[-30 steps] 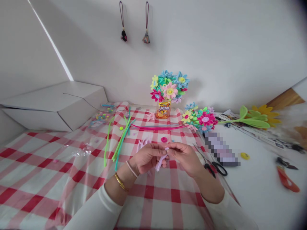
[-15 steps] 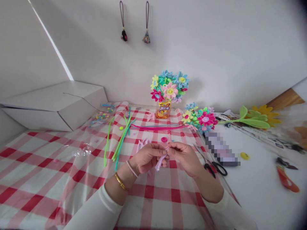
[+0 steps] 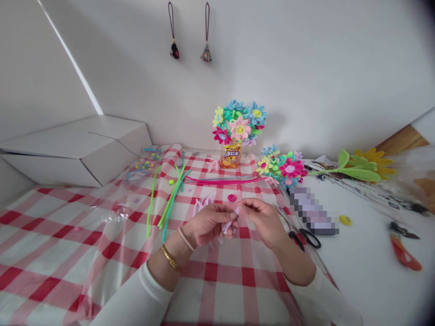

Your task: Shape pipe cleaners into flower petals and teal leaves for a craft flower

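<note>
My left hand is closed in a pinch on a small bundle of lilac pipe cleaner, whose folded ends poke out below the fingers. My right hand pinches at the top of the same piece, thumb and index finger together; its exact grip is too small to make out fully. Loose lilac pipe cleaners lie on the cloth just behind my left hand. A magenta coil rests beyond the fingertips. Black-handled scissors lie to the right of my right hand.
Green pipe cleaners and long magenta ones lie on the checked cloth. Fuzzy flowers stand in a jar, with more flowers lying beside it. A white box, a phone and orange-handled cutters flank them.
My right fingertips have shifted slightly up and right at the top of the lilac piece. The lilac ends below my left fingers look shorter and more turned in.
</note>
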Tool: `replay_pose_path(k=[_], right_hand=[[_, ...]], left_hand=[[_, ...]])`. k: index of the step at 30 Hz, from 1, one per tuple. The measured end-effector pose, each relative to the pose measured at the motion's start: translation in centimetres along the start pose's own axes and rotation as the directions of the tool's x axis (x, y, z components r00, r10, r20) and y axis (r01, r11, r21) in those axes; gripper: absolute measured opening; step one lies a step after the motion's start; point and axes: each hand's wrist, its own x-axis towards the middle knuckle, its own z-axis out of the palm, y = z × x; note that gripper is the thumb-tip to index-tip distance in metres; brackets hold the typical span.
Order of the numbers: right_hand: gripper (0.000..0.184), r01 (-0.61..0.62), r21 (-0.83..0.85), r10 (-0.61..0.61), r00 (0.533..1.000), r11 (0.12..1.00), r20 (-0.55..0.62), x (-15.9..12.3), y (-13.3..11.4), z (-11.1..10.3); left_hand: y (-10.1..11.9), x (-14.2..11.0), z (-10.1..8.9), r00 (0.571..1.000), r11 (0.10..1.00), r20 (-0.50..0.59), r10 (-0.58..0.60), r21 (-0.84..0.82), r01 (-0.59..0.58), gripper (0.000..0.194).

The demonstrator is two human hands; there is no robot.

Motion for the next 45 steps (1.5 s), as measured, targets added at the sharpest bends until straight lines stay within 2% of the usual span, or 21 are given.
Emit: replay_pose_path(k=[10,14,18,23,29,33,40,42,45], right_hand=[[0.019,0.043,0.051,-0.037,0.992,0.998,-0.123,0.7,0.6,-0.9],[0.019,0.045,0.093,-0.028,0.985,0.995,-0.169,0.9,0.9,-1.1],[0.020,0.048,0.098,-0.029,0.982,0.994,-0.186,1.0,1.0,-1.1],[0.024,0.059,0.045,-0.048,0.972,0.997,-0.230,0.9,0.6,-1.1],[0.023,0.077,0.032,-0.069,0.973,0.996,-0.220,0.8,0.4,-1.2],[0.019,0.086,0.055,-0.073,0.975,0.995,-0.212,0.8,0.5,-1.2],[0.015,0.060,0.261,-0.021,0.989,0.963,-0.147,1.0,0.9,-1.4],[0.015,0.048,0.239,-0.023,0.994,0.970,-0.105,1.0,0.7,-1.4],[0.015,0.062,0.088,-0.055,0.996,0.994,-0.072,0.7,0.3,-1.3]], left_hand=[[-0.1,0.2,-0.2,0.999,1.000,-0.035,0.011,0.013,-0.011,0.022],[-0.1,0.2,-0.1,0.996,0.999,-0.090,0.013,0.040,-0.010,0.022],[-0.4,0.3,0.0,0.989,0.994,-0.131,0.063,0.101,-0.050,0.019],[-0.5,0.6,-0.2,0.987,0.994,-0.123,0.105,0.040,-0.100,0.023],[-0.5,0.7,-0.4,0.989,0.997,-0.129,0.072,0.026,-0.069,0.024],[-0.5,0.6,-0.2,0.989,0.995,-0.117,0.092,0.033,-0.089,0.020],[0.1,-0.2,-0.2,0.997,0.988,-0.034,0.074,0.138,-0.069,0.017],[0.3,-0.4,-0.2,0.999,0.987,0.012,0.050,0.151,-0.052,0.016],[0.6,-0.7,0.0,0.999,0.993,0.029,0.022,0.114,-0.025,0.019]])
